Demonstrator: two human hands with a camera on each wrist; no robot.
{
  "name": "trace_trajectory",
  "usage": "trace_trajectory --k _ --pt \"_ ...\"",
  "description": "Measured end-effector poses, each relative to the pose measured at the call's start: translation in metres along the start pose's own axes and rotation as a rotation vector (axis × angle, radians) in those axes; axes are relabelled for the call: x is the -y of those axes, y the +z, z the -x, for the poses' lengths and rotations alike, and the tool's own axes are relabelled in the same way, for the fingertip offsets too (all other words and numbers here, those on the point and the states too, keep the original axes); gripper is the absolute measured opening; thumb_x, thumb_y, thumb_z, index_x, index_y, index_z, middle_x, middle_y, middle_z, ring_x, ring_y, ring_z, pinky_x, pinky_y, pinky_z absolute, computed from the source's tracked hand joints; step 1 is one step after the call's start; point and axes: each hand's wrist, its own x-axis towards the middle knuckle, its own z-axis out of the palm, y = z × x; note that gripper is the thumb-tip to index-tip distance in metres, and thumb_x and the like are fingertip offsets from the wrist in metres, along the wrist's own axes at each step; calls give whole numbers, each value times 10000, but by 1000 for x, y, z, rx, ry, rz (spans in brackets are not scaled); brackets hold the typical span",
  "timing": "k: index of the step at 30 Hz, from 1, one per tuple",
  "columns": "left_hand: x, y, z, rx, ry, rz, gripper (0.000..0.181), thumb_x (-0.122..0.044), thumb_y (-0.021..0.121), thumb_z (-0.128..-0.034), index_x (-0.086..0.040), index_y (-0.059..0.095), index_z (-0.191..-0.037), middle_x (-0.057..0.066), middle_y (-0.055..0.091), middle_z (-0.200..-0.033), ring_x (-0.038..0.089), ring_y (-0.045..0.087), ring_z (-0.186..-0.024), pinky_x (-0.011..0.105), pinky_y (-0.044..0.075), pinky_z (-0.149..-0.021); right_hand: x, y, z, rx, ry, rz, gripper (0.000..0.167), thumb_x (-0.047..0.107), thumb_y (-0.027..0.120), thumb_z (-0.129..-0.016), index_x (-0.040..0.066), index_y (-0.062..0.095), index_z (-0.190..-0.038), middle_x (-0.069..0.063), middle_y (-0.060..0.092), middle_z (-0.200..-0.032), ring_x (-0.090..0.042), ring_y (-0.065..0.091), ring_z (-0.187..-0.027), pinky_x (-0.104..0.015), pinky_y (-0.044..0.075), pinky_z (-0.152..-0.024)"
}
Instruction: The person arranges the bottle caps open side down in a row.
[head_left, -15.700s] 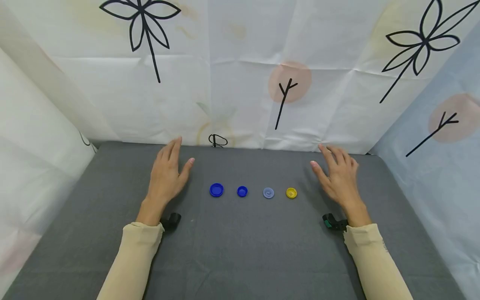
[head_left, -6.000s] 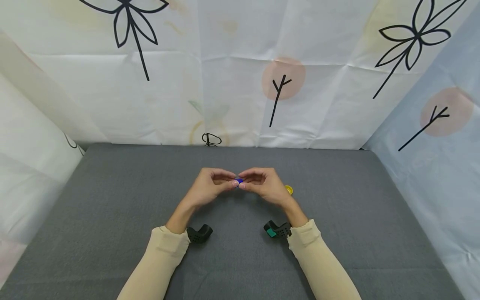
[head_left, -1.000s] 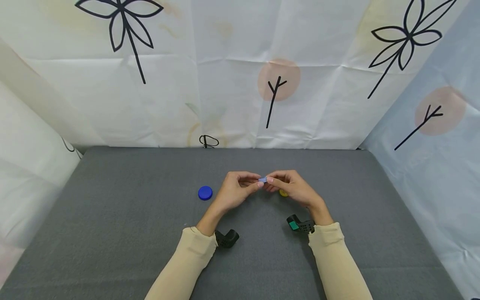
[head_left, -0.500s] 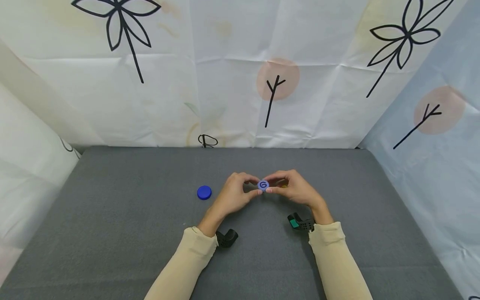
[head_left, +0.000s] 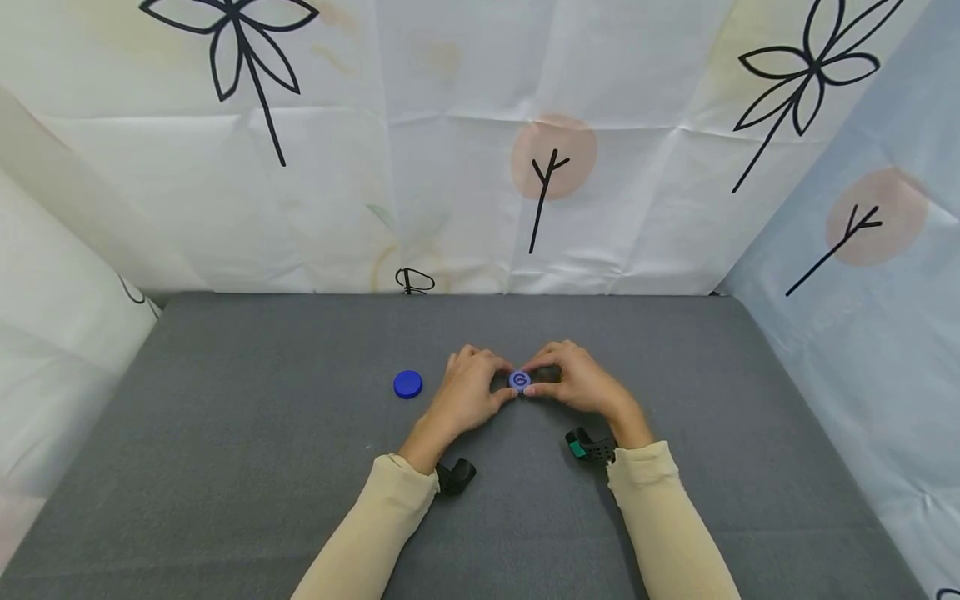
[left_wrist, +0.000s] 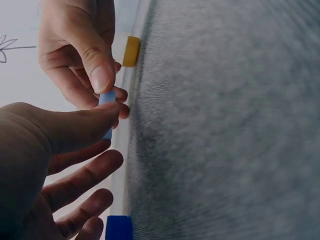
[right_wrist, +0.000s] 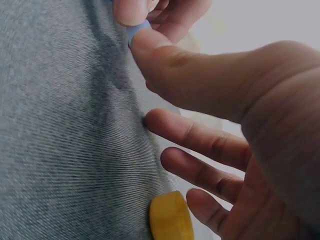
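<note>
A small light-blue bottle cap (head_left: pixel 520 381), its dark-marked face up, is held between both hands near the middle of the table. My left hand (head_left: pixel 467 390) pinches it from the left with thumb and forefinger; my right hand (head_left: pixel 585 385) pinches it from the right. In the left wrist view the light-blue cap (left_wrist: pixel 107 98) appears edge-on between the thumbs. Left of the hands lies a larger dark-blue cap (head_left: pixel 408 384), smooth side up. A yellow cap (right_wrist: pixel 171 217) sits by the right hand's lower fingers in the right wrist view; the right hand hides it in the head view.
Grey cloth covers the table (head_left: pixel 300 500). A white printed curtain (head_left: pixel 450 192) stands along its back edge, with more curtain at both sides. Black wrist cameras, such as the left one (head_left: pixel 456 477), sit under the wrists.
Over the last second, the light-blue cap turned from edge-on to marked face up and came lower, slightly left, with both hands. The large dark-blue cap showed its hollow side in the oldest frame.
</note>
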Motion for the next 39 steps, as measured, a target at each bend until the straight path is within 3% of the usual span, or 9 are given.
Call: trace_trajectory --k 7,16,21,25,31,34,39 --pt "-3 3 -1 28 -11 -61 268 -264 821 -883 -129 772 -1109 43 693 -1106 287 548 -1081 480 396 -919 2 3 0 16 55 28 275 202 844 -850 85 796 -1095 -48 638 -1041 -267 528 -983 -514 308 -879" --pt "-4 8 -1 34 -12 -110 251 -269 827 -878 -142 780 -1090 41 659 -1111 271 540 -1039 462 403 -895 5 4 0 19 81 76 312 214 875 -815 99 799 -1094 -30 613 -1037 -251 519 -979 -492 283 -857" --pt "-5 8 -1 39 -22 -101 279 -275 827 -878 -131 776 -1111 48 655 -1123 277 539 -1040 470 403 -905 0 0 3 5 98 53 323 224 870 -822 97 792 -1108 -50 635 -1065 -280 528 -1009 -526 285 -883" --pt "-8 6 -2 37 -41 -60 321 -299 818 -884 -119 766 -1144 46 662 -1120 273 551 -1056 455 409 -904 -10 -11 13 -42 143 -8 343 194 863 -830 68 776 -1138 -83 649 -1076 -292 556 -1012 -530 361 -918" --pt "-18 8 -16 28 -28 110 355 -273 801 -901 -74 746 -1190 57 683 -1100 261 578 -1041 464 428 -920 -33 -31 30 -94 196 -64 407 144 876 -811 12 748 -1174 -106 683 -1049 -271 583 -925 -417 476 -797" --pt "-24 12 -26 56 -32 157 368 -264 801 -902 -60 739 -1201 69 686 -1092 263 591 -1036 462 440 -934 -40 -36 35 -78 205 -98 440 130 886 -796 -6 735 -1186 -115 706 -1071 -267 604 -922 -405 497 -802" --pt "-32 24 -43 125 -94 154 400 -295 816 -889 -71 739 -1212 58 700 -1116 241 622 -1069 405 474 -950 -46 -40 38 -51 219 -134 453 142 888 -797 -22 728 -1188 -108 696 -1029 -256 588 -882 -347 483 -757"
